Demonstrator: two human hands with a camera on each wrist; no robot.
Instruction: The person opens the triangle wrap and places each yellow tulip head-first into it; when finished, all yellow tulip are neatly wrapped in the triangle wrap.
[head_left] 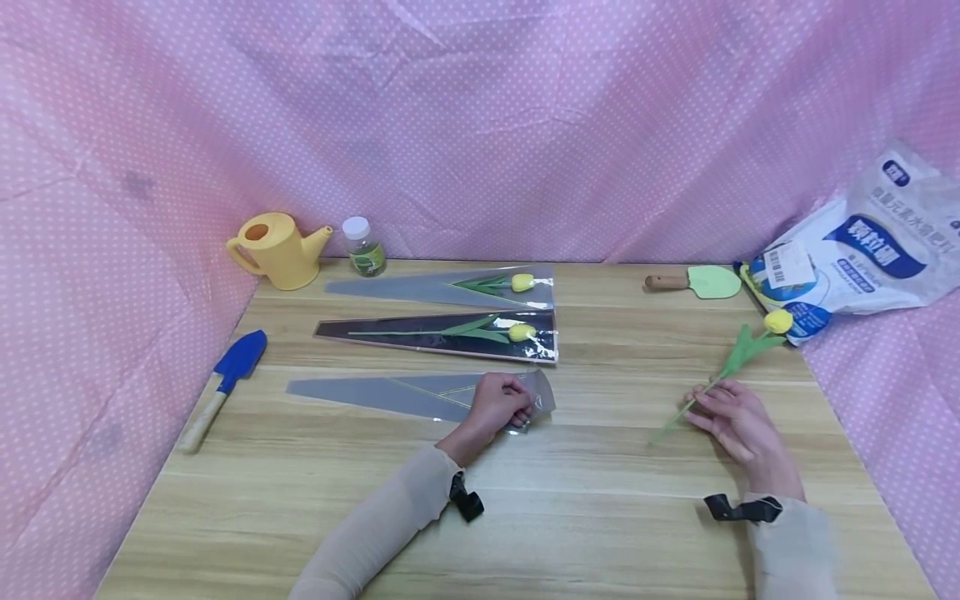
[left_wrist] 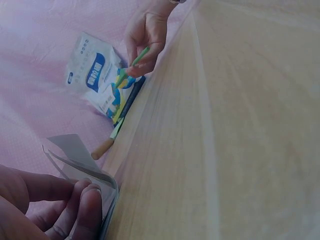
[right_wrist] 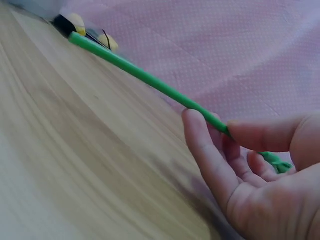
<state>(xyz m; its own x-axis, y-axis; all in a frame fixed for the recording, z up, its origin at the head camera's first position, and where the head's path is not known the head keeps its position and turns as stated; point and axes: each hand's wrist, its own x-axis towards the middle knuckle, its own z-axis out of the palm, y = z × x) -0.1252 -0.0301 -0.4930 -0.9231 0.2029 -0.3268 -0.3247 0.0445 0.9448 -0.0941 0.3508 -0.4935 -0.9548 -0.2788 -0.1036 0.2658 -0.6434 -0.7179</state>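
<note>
A yellow artificial tulip (head_left: 742, 352) is in my right hand (head_left: 738, 421), its green stem pinched between thumb and fingers. In the head view the bloom points up and right, away from me. The right wrist view shows the bare lower stem (right_wrist: 140, 75) slanting up to the left. My left hand (head_left: 497, 404) pinches the wide right end of a grey flower sleeve (head_left: 360, 393) lying on the table. Close up in the left wrist view, the sleeve's clear film (left_wrist: 75, 150) stands apart at its mouth, beside the curled fingers (left_wrist: 87, 212).
Behind lie a dark sleeve (head_left: 405, 323) and another grey sleeve (head_left: 390, 287), each with a yellow tulip. A watering can (head_left: 281, 254) and jar (head_left: 365, 250) stand back left. A blue trowel (head_left: 238, 362) lies left; a green trowel (head_left: 712, 282) and white bag (head_left: 862, 250) sit back right.
</note>
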